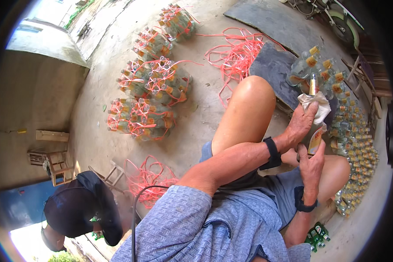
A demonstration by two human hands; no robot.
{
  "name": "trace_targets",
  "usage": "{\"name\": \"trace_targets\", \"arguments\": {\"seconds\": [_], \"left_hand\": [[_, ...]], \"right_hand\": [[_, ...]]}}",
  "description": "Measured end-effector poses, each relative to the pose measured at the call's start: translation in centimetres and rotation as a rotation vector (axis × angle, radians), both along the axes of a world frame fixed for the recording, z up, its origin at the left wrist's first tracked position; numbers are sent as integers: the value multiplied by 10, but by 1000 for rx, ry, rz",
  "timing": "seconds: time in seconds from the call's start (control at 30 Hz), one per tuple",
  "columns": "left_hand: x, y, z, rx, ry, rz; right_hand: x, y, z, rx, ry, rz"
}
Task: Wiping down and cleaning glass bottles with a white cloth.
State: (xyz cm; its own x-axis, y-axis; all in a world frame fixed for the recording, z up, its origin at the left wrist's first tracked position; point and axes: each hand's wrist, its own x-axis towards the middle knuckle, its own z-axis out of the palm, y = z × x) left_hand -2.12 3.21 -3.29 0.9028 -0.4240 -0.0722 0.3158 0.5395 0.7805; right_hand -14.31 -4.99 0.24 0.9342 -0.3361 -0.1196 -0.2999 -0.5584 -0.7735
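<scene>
Across my lap a glass bottle (315,140) with a label bearing writing is held tilted, its gold-banded neck pointing away from me. My left hand (301,121) presses a white cloth (320,106) around its shoulder, with the thumb on the cloth. Lower down, my right hand (311,163) grips the bottle near its base. Just beyond the held neck stand several clear bottles (311,62) with gold neck labels. A dark flat sheet (275,67) lies on the floor beside them.
Bundles of bottles (154,118) tied with pink strapping stand left. Loose strapping (235,54) lies ahead, with another heap (149,178) lower left. Many bottles (357,147) line the right wall. Green bottles (317,235) lie lower right. A person in a dark cap (72,209) is lower left.
</scene>
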Motion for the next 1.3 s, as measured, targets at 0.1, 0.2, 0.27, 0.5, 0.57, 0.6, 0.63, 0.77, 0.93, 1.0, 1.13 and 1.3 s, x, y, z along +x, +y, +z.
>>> {"name": "trace_targets", "arguments": {"seconds": [0.1, 0.2, 0.27, 0.5, 0.57, 0.6, 0.63, 0.77, 0.93, 1.0, 1.13, 1.3], "left_hand": [[1, 3, 3, -34, 35, 40], [2, 7, 7, -61, 59, 29], [4, 10, 8, -66, 91, -19], [1, -2, -5, -14, 68, 80], [-6, -5, -8, -16, 34, 15], [-8, -3, -8, 22, -3, -51], [-9, -1, -8, 24, -6, -48], [-3, 3, -6, 97, -19, -111], [-1, 3, -6, -47, 102, -32], [-4, 3, -6, -51, 95, 2], [-7, -3, -8, -24, 18, -65], [1, 2, -16, 138, -106, 25]], "right_hand": [[-3, 2, -13, 170, -252, 37], [-6, -1, -3, 609, -85, 41], [-10, 6, 5, 609, -62, 30], [2, 9, 12, 289, -22, -47], [9, 1, 5, 274, -25, -57], [13, -2, 1, 260, -33, -63], [14, -3, -3, 262, -36, -60], [7, 7, -4, 76, -40, -51], [-6, 12, -4, 5, -54, -24], [2, 8, -2, 26, -57, 2], [14, 4, -4, -52, -134, -53], [14, 11, 4, 120, -113, -71]]}}
